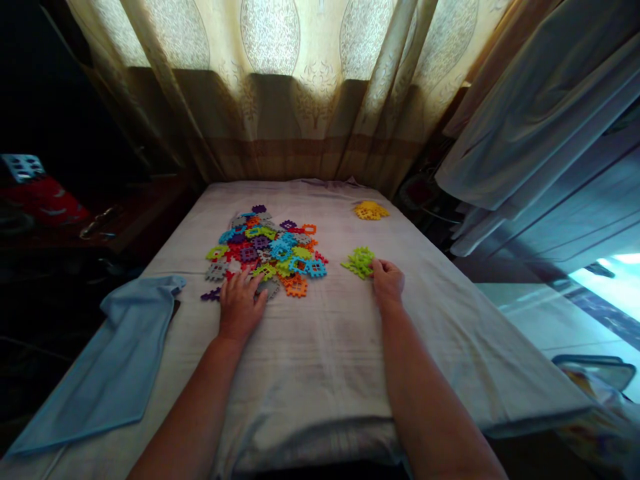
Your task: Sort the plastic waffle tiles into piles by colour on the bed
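A mixed heap of flat plastic interlocking pieces (270, 248) in purple, blue, green, orange, red and grey lies left of centre on the cloth-covered table. My left hand (242, 301) rests at the heap's near edge, its fingers spread over green and grey pieces. On the right is a small pile of light green pieces (359, 261). My right hand (388, 280) touches that pile's right side, thumb and fingers pinched together; whatever is between them is hidden. Farther back on the right sits a pile of yellow pieces (371, 211).
A pale cloth (330, 373) covers the table. Blue fabric (135, 347) hangs over its left edge. Patterned curtains (315, 100) stand behind, and light garments (530, 120) hang at the right. A dark side table (140, 213) with a red item is at the left.
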{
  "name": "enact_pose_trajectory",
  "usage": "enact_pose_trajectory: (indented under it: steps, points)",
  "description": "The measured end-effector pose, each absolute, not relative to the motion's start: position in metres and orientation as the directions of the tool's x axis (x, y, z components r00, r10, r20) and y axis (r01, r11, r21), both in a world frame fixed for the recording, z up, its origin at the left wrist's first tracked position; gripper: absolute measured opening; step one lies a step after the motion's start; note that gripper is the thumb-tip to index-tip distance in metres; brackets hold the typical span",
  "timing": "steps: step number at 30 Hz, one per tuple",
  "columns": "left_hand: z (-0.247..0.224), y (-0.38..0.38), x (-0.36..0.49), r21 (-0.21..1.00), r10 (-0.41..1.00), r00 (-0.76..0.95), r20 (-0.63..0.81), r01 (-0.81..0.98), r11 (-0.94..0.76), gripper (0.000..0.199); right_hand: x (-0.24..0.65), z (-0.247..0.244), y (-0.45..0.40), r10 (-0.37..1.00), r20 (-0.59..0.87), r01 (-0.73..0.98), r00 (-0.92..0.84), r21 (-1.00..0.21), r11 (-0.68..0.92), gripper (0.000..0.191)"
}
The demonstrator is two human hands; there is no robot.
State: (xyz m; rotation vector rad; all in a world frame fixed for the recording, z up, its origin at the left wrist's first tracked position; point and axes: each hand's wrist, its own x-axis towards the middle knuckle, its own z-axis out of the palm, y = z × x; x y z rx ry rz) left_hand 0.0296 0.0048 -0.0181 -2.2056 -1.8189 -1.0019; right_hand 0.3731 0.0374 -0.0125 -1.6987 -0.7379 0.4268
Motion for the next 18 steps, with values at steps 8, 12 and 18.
enact_pose_trajectory:
  steps: [8,12,18]
  points:
    - [-0.012,0.002,0.033,0.297,0.863,0.061,0.501,0.925,-0.238,0.022,0.372,-0.013,0.040,0.667,0.074,0.195,0.742,-0.975,-0.108,0.031]
    - [-0.008,0.000,0.034,0.282,0.874,0.071,0.481,0.931,-0.231,0.017,0.373,-0.016,0.041,0.655,0.079,0.198,0.752,-0.974,-0.110,0.033]
    - [0.000,0.001,0.032,0.315,0.813,0.084,0.576,0.895,-0.315,0.023,0.365,-0.018,0.041,0.676,0.165,0.251,0.718,-0.968,-0.031,0.034]
